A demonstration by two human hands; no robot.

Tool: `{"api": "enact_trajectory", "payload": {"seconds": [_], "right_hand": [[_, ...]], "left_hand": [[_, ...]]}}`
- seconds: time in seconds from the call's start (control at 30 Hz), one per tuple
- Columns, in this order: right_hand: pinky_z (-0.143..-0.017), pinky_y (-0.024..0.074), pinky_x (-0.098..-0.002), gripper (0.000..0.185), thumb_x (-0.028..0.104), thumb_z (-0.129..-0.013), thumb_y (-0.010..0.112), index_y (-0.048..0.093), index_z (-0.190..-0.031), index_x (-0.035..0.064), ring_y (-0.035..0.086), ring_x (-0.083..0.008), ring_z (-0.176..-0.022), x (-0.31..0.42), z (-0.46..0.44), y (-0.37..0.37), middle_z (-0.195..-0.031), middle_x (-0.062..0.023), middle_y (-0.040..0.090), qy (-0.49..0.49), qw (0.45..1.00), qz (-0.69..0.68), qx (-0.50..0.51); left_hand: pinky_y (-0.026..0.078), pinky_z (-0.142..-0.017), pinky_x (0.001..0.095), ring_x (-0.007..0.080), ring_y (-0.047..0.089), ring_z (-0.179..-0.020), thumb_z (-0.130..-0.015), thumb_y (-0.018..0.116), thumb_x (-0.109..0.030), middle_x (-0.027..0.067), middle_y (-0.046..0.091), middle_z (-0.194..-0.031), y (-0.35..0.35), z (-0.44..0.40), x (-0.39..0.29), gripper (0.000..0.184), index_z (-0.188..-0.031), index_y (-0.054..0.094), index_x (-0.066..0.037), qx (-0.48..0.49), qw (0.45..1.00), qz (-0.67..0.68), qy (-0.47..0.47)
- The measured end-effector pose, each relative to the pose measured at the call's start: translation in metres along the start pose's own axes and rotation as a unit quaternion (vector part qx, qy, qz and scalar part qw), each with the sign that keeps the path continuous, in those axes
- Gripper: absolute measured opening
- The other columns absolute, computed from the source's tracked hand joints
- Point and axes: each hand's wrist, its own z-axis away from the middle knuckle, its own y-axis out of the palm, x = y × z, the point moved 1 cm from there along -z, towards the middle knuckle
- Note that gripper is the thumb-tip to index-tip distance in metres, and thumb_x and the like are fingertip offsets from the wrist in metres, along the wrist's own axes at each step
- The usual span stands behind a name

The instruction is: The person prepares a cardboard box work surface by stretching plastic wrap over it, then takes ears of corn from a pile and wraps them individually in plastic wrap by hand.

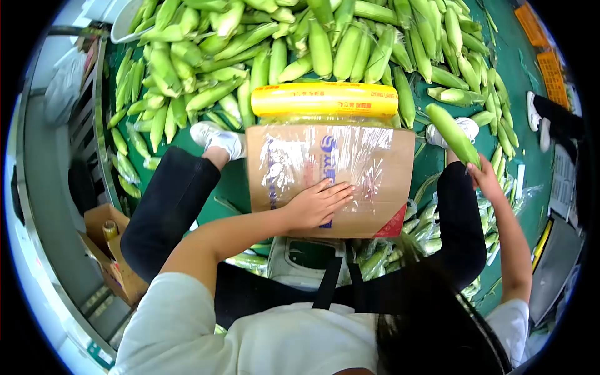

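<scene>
One left hand [319, 204] flat on box [381, 169], right hand [485, 174] grasping corn [452, 133] beyond right edge, roll [325, 100] along far edge

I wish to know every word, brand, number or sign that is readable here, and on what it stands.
No text is clear enough to quote.
Yellow roll: red lettering, too small and blurred.
Cardboard: blue characters, too blurred, partly under the left hand.
Red corner patch: any print is too small.

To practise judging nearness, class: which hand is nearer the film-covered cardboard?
Left. The left hand rests on the cardboard; the right hand is beyond its right edge, holding a corn cob.
</scene>
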Motion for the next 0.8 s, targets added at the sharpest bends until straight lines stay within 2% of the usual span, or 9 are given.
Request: {"api": "enact_trajectory", "payload": {"seconds": [0.07, 0.13, 0.17, 0.27, 0.37, 0.43, 0.5, 0.63, 0.8], "right_hand": [[-0.044, 0.0366, -0.0218, 0.049, 0.016, -0.100, 0.058, 0.045, -0.146, 0.0055, 0.044, -0.0059, -0.049, 0.044, 0.042, 0.044, -0.074, 0.0005, 0.050, -0.039, 0.996, -0.073, -0.028], [-0.083, 0.0533, -0.0335, 0.047, 0.011, -0.097, 0.063, 0.049, -0.142, 0.0040, 0.065, -0.0241, -0.091, 0.082, 0.038, 0.102, -0.099, -0.0070, 0.065, -0.326, 0.934, 0.143, -0.013], [-0.100, 0.0476, -0.0386, 0.045, 0.008, -0.094, 0.065, 0.051, -0.137, 0.0023, 0.064, -0.0331, -0.111, 0.104, 0.035, 0.136, -0.113, -0.0147, 0.068, -0.258, 0.954, 0.144, 0.043], [-0.091, 0.0505, -0.0461, 0.046, 0.017, -0.089, 0.070, 0.053, -0.129, 0.0025, 0.063, -0.0431, -0.106, 0.115, 0.000, 0.236, -0.111, -0.0258, 0.065, -0.250, 0.928, 0.269, 0.057], [-0.086, 0.0505, -0.0511, 0.042, 0.021, -0.086, 0.072, 0.056, -0.122, 0.0041, 0.063, -0.0454, -0.097, 0.109, 0.010, 0.264, -0.106, -0.0262, 0.065, -0.213, 0.944, 0.244, -0.065], [-0.084, 0.0514, -0.0522, 0.048, 0.033, -0.087, 0.073, 0.054, -0.120, 0.0041, 0.064, -0.0441, -0.098, 0.100, 0.040, 0.266, -0.108, -0.0245, 0.066, -0.160, 0.928, 0.199, -0.271], [-0.086, 0.0522, -0.0520, 0.058, 0.045, -0.085, 0.074, 0.054, -0.119, 0.0019, 0.066, -0.0421, -0.103, 0.092, 0.063, 0.282, -0.112, -0.0232, 0.068, 0.094, 0.956, 0.137, -0.240], [-0.085, 0.0532, -0.0503, 0.053, 0.047, -0.086, 0.073, 0.065, -0.100, -0.0036, 0.071, -0.0387, -0.094, 0.062, 0.045, 0.320, -0.106, -0.0228, 0.071, 0.047, 0.965, 0.218, -0.139], [-0.107, 0.0396, -0.0405, 0.030, 0.022, -0.094, 0.059, 0.066, -0.116, 0.0032, 0.053, -0.0246, -0.129, 0.032, 0.074, 0.271, -0.134, -0.0105, 0.062, 0.056, 0.852, -0.519, -0.034]], "left_hand": [[0.019, -0.124, 0.0451, 0.0212, 0.026, -0.152, -0.091, 0.064, -0.033, 0.0095, 0.029, -0.165, 0.007, 0.003, -0.017, 0.072, -0.153, 0.040, -0.007, -0.001, 0.999, 0.034, 0.034], [0.022, -0.124, 0.0456, 0.0235, 0.027, -0.152, -0.089, 0.066, -0.030, 0.0109, 0.031, -0.163, 0.005, -0.002, -0.033, 0.071, -0.152, 0.042, -0.007, 0.003, 0.999, 0.046, 0.018], [0.023, -0.124, 0.0459, 0.0247, 0.028, -0.152, -0.088, 0.067, -0.029, 0.0116, 0.033, -0.162, 0.004, -0.002, -0.039, 0.071, -0.151, 0.042, -0.008, 0.005, 0.999, 0.052, 0.009], [0.043, -0.107, 0.0484, 0.0379, 0.057, -0.120, -0.080, 0.069, -0.020, 0.0131, 0.063, -0.123, -0.041, -0.005, -0.039, 0.046, -0.124, 0.066, -0.008, -0.236, 0.950, 0.063, 0.194], [0.042, -0.106, 0.0492, 0.0371, 0.049, -0.129, -0.084, 0.071, -0.024, 0.0178, 0.051, -0.136, -0.082, -0.001, -0.014, 0.055, -0.137, 0.057, -0.014, -0.247, 0.940, -0.104, -0.212], [0.042, -0.105, 0.0465, 0.0329, 0.048, -0.129, -0.087, 0.072, -0.036, 0.0152, 0.050, -0.139, -0.049, 0.009, 0.022, 0.065, -0.145, 0.050, -0.017, -0.232, 0.941, -0.124, -0.214], [0.044, -0.103, 0.0455, 0.0300, 0.050, -0.126, -0.087, 0.071, -0.040, 0.0118, 0.052, -0.136, -0.032, 0.012, 0.038, 0.063, -0.144, 0.053, -0.019, -0.213, 0.954, -0.059, -0.202], [0.049, -0.093, 0.0435, 0.0288, 0.055, -0.116, -0.086, 0.072, -0.043, 0.0107, 0.055, -0.122, -0.043, 0.014, 0.035, 0.062, -0.143, 0.053, -0.027, -0.174, 0.959, -0.049, -0.217], [0.052, -0.089, 0.0428, 0.0322, 0.057, -0.108, -0.087, 0.073, -0.039, 0.0137, 0.055, -0.112, -0.053, 0.026, 0.054, 0.063, -0.145, 0.051, -0.031, -0.112, 0.975, -0.039, -0.186]]}}
